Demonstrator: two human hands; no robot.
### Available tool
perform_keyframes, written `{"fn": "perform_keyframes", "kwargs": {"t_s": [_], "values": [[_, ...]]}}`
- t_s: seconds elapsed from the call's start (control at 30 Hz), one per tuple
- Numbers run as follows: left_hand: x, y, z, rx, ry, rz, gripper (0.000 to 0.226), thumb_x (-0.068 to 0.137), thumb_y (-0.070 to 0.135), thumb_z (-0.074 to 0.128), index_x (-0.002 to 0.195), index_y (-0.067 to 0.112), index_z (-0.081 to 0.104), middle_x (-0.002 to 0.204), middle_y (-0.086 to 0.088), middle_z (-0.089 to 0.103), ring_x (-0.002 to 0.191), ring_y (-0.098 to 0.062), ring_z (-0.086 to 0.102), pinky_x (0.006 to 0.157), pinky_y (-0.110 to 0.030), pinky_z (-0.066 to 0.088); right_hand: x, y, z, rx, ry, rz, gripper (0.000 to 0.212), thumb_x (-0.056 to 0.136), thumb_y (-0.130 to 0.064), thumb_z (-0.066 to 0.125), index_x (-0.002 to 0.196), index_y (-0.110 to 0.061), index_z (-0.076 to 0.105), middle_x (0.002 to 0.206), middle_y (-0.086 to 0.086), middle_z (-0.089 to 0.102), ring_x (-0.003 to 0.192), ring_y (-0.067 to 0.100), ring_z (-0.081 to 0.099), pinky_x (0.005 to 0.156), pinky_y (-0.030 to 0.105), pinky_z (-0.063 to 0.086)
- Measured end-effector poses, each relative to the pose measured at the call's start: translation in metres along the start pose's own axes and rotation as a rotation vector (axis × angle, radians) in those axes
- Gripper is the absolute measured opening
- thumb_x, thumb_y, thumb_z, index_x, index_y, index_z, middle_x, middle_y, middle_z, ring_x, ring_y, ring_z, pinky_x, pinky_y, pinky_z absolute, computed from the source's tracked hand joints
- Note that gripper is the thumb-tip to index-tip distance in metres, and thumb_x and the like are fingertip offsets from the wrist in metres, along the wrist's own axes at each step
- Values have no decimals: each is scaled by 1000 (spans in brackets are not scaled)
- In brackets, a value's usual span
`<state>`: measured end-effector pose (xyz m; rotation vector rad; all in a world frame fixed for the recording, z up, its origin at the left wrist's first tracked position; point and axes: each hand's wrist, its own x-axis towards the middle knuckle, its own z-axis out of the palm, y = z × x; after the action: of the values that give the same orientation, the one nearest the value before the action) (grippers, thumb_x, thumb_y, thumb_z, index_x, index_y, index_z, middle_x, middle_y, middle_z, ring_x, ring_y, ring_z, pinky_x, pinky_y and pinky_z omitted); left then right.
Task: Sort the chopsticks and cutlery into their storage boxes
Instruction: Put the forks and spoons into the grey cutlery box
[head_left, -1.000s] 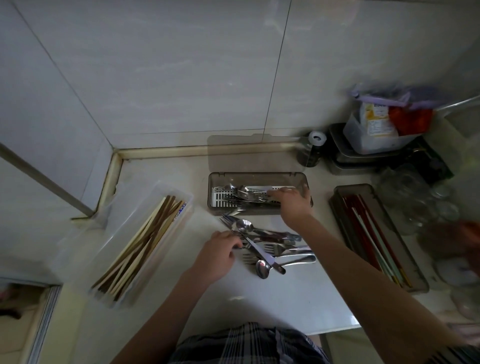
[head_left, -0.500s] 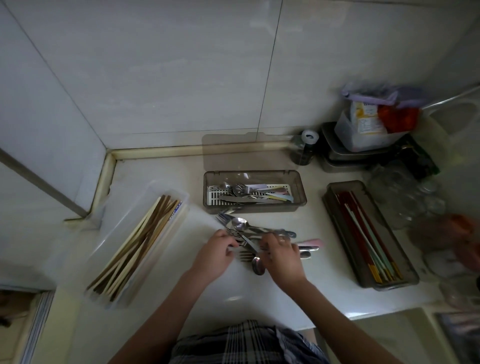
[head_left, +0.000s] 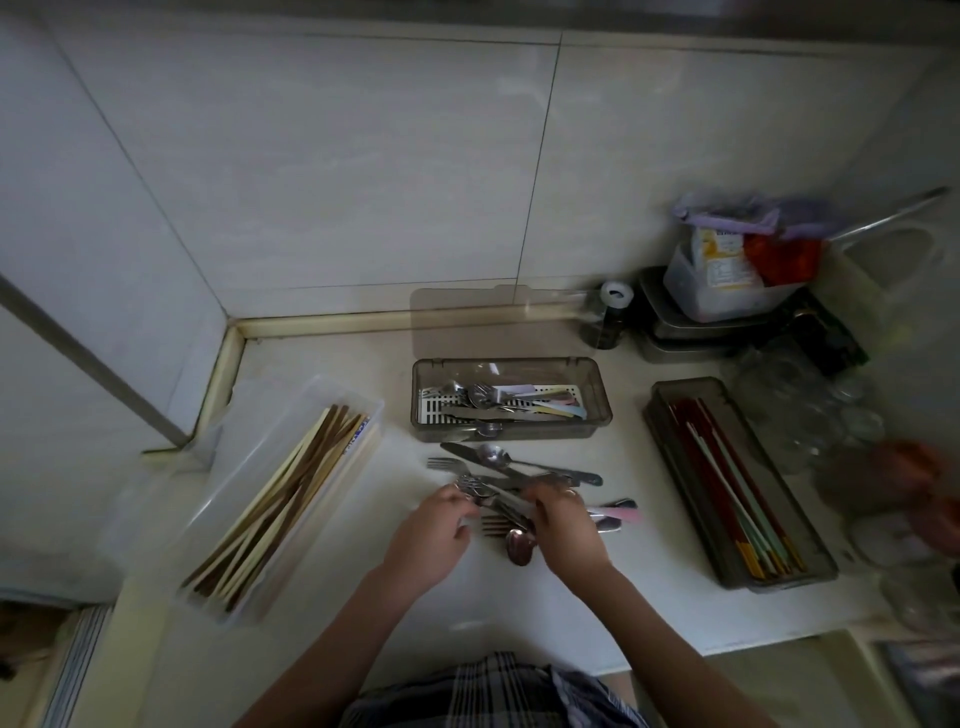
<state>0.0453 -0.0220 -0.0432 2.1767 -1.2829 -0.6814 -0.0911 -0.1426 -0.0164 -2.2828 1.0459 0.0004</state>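
Pale tiled walls meet in a corner behind a white table, seen from above by a head-worn camera in dim light. Near the middle of the table lies a loose pile of metal forks, knives and spoons, with one pink-handled piece sticking out to the right.

Both of the person's hands are on this pile. The left hand has its fingers curled around the heads of a few forks at the pile's left edge. The right hand is curled over the handles in the middle of the pile and seems to be gathering them, though exactly which pieces it grips is hidden.

Just beyond the pile, toward the far wall, sits a smoky transparent rectangular cutlery box with a white slotted tray inside. It already holds several forks, spoons, a knife and some pastel-handled pieces.

At the left, a clear plastic box holds brown and cream wooden chopsticks. At the right, a dark tinted box holds red and pale green chopsticks.

The chopsticks appear sorted, as none lie loose on the table. What seems left is moving the remaining pile, roughly ten pieces, into the cutlery box.

Jars and food containers crowd the far right corner.
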Motion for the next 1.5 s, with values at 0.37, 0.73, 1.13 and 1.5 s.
{"fn": "perform_keyframes", "kwargs": {"t_s": [0.37, 0.73, 1.13, 1.5], "values": [[5, 23, -20, 327, 620, 253, 33, 81, 13, 62, 114, 15, 58, 103, -2, 56, 93, -17, 51, 79, -31, 44, 3, -16, -35, 575, 323, 83, 18, 95, -9, 48, 82, -15, 59, 69, -3, 56, 62, 12, 50, 54, 14, 37], [65, 33, -60, 134, 7, 228, 14, 89, 22, 59, 101, 19, 66, 97, 5, 65, 83, -6, 55, 74, -18, 41, 11, 3, -44, 715, 307, 120, 15, 99, -12, 43, 97, -15, 57, 65, -1, 47, 57, 9, 46, 48, 12, 39], [128, 6, -70, 228, 93, 21, 20, 91, 3, 49, 98, 7, 67, 98, -10, 65, 87, -25, 62, 72, -29, 43, 0, 67, -29, 510, 293, 272, 41, 85, -10, 67, 119, -23, 47, 93, -1, 56, 78, 14, 60, 58, 20, 48], [78, 12, -42, 332, 398, 339, 27, 78, 3, 57, 103, 9, 66, 102, -5, 65, 97, -24, 58, 88, -40, 48, 0, 76, -14, -15, 216, 161, 12, 82, -15, 67, 90, -24, 67, 94, -3, 59, 93, 24, 50, 73, 30, 36]]}}
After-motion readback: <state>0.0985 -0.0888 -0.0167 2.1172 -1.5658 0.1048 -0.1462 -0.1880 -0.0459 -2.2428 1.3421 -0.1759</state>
